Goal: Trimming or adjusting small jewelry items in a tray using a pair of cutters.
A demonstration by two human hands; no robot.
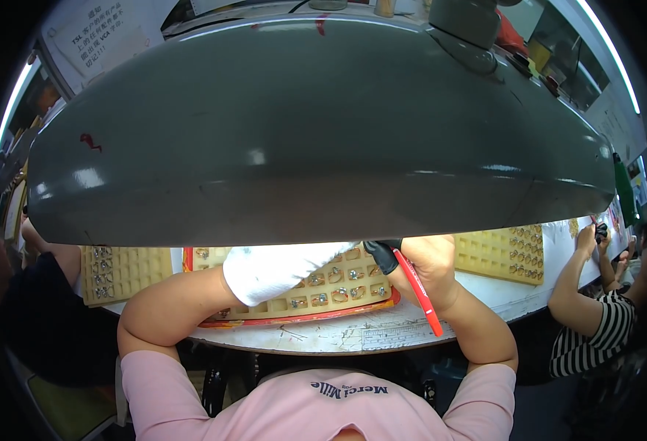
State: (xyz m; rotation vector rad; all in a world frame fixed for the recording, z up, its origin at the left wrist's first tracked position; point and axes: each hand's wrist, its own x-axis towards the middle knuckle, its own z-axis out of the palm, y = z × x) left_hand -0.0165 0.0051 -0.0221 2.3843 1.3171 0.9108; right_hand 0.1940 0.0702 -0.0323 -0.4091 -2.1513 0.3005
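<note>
Right fingers: the right hand [428,266] is curled around a slim red pen-like tool [419,294], its fingers closed on it; black covers [382,255] sheathe some of the fingertips.
Red tool: slants across the hand, blunt end low and toward the person; the working end is lost among the black covers and under the lamp hood.
Left fingers: the left hand [283,270] wears a white glove and reaches in from the left toward the right hand; its fingertips run into glare and the hood's edge, so whether they are open or gripping something I cannot tell.
Between the hands: perhaps a small piece is being held there, but the hood's lip cuts off the view.
Middle tray: a cream compartment tray with a red rim [301,319] lies under both hands, its far part hidden by the hood and its middle by the glove.
Rings: rings with pale stones [339,295] stand in the compartments near the tray's right front; their finer details are too small to make out.
Side trays: a left tray [143,273] and a right tray [483,254], both cream and partly filled with rings, their far edges cut off by the hood.
Surface: the white surface [323,336] is scuffed, with ruler-like markings [404,336] near its front edge.
Lamp hood: a broad grey lamp hood [316,140] blocks most of the upper view.
Neighbours: a striped sleeve [595,323] at right; at left, a bare arm [62,257], the rest in shadow.
</note>
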